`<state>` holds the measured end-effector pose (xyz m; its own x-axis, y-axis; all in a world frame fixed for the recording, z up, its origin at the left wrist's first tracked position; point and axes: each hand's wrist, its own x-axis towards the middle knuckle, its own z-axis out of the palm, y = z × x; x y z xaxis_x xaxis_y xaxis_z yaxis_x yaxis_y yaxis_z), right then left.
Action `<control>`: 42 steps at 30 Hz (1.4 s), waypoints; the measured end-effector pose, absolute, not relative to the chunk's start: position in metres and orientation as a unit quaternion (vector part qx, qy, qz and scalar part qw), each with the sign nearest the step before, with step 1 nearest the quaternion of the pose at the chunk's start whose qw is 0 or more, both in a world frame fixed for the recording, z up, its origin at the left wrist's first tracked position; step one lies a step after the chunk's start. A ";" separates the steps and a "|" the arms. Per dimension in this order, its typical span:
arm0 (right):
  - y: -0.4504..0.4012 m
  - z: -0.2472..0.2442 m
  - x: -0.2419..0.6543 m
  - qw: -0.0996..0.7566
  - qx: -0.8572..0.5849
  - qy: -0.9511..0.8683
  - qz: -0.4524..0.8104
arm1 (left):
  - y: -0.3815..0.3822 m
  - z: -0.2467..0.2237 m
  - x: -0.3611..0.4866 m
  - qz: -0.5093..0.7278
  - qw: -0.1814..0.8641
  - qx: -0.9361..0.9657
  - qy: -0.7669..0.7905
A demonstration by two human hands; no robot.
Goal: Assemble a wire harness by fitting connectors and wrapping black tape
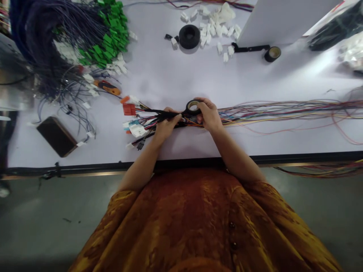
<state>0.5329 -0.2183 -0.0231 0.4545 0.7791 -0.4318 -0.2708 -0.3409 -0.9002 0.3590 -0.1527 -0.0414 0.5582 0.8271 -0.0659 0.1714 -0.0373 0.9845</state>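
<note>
A long wire harness (255, 113) lies across the table, its loose coloured wires running off to the right. At its left end sit a red connector (129, 109), a white connector (137, 129) and several smaller plugs. My left hand (166, 125) is closed around the wire bundle where black tape covers some branches. Beside it, my right hand (209, 114) grips a roll of black tape (193, 107) above the wires. A strip of tape runs from the roll to the bundle near my left fingertips.
Dark blue wires with green connectors (112, 37) pile at the back left, near an orange-handled cutter (107, 87). A phone (56, 136) lies at the front left. Another black tape roll (189, 36), white connectors (218, 28) and a small tape roll (272, 54) are farther back.
</note>
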 end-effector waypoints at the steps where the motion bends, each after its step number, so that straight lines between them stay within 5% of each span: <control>1: -0.222 -0.021 0.534 0.538 -0.660 -0.208 0.481 | -0.153 -0.044 0.359 0.291 0.578 0.662 0.378; 9: -0.273 0.004 0.490 0.527 -0.649 -0.233 0.497 | -0.159 -0.047 0.369 0.344 0.526 0.675 0.387; 24: -0.281 -0.028 0.427 0.567 -0.550 -0.233 0.568 | -0.154 0.002 0.380 0.273 0.419 0.791 0.352; 27: -0.289 -0.024 0.452 0.534 -0.571 -0.301 0.545 | -0.160 0.002 0.374 0.252 0.443 0.789 0.343; 32: -0.272 -0.002 0.521 0.481 -0.704 -0.406 0.329 | -0.172 -0.013 0.356 0.278 0.470 0.780 0.305; 37: -0.220 0.002 0.544 0.334 -0.743 -0.387 0.433 | -0.176 -0.031 0.346 0.300 0.534 0.740 0.280; 42: -0.203 0.003 0.538 0.300 -0.732 -0.372 0.486 | -0.176 -0.033 0.345 0.307 0.567 0.701 0.306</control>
<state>0.5383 -0.2033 0.0029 0.2504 0.8361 -0.4882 0.2536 -0.5433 -0.8003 0.3450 -0.1761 -0.0328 0.6243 0.7768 0.0828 0.0817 -0.1704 0.9820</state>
